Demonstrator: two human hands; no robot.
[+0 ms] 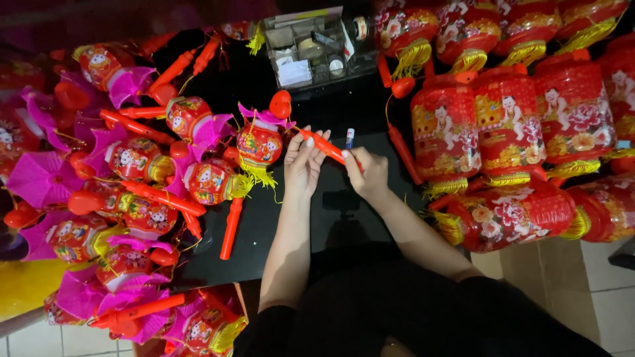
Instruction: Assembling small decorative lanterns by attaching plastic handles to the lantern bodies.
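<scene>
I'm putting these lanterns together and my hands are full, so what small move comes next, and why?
Probably bring the small blue-and-white tube in your right hand to the orange stick. Both hands hold that stick, the left hand steadies the end by the lantern, and the tube pokes up right beside it.

Left hand [304, 165] fingers extended, right hand [368, 175] curled, forearms converging

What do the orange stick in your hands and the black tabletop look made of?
Orange stick: likely moulded plastic, going by its smooth surface, even colour and slight sheen. It is held between the left hand and right hand. Black tabletop: glossy and reflective, possibly glass or lacquer.
</scene>
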